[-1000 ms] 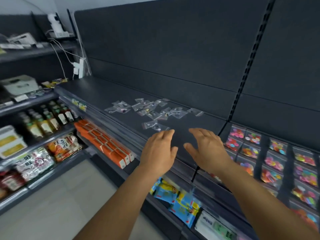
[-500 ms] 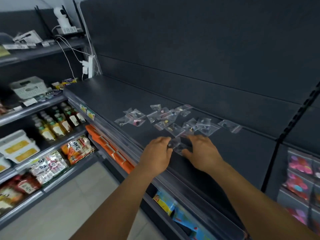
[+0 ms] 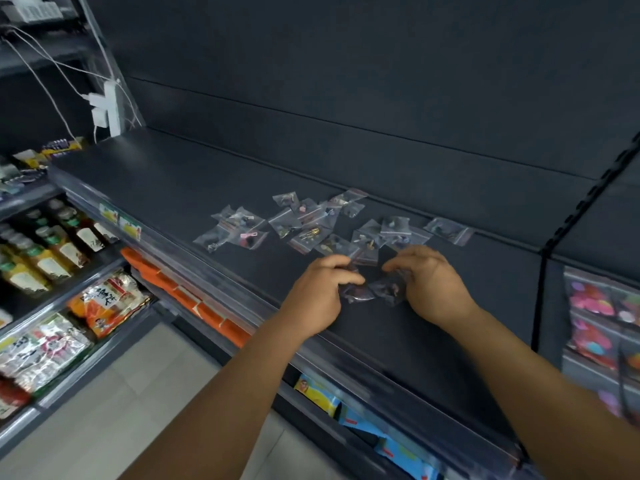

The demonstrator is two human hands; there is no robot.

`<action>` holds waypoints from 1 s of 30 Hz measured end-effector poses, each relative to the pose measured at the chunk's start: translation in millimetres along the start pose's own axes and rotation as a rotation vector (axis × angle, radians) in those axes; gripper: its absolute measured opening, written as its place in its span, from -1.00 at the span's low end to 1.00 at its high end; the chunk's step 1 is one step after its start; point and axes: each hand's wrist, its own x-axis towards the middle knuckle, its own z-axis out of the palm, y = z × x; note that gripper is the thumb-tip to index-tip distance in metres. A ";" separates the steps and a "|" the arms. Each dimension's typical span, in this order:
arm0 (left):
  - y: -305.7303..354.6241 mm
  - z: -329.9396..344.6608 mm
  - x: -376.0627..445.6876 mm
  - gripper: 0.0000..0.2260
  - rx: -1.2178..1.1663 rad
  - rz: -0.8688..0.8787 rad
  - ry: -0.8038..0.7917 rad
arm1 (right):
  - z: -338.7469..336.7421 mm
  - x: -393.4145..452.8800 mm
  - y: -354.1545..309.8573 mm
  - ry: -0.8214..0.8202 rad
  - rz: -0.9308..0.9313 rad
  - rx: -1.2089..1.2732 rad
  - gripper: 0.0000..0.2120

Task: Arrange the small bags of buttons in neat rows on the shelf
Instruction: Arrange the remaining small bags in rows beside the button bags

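Single head view, looking forward and down, close over dark shelf [image 3: 194,188] at arm's reach.

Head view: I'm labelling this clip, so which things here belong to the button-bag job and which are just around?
Job:
- left hand, pinching a small bag
- right hand, pinching another bag
- scattered bags of buttons
- dark shelf

Just around:
- bottles
- snack packets
- orange packs
- white power strip
- colourful bags
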 end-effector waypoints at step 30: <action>2.5 -12.8 13.9 -0.59 -0.320 -0.160 -0.043 | 7.2 -19.0 -50.4 0.005 0.605 0.068 -0.77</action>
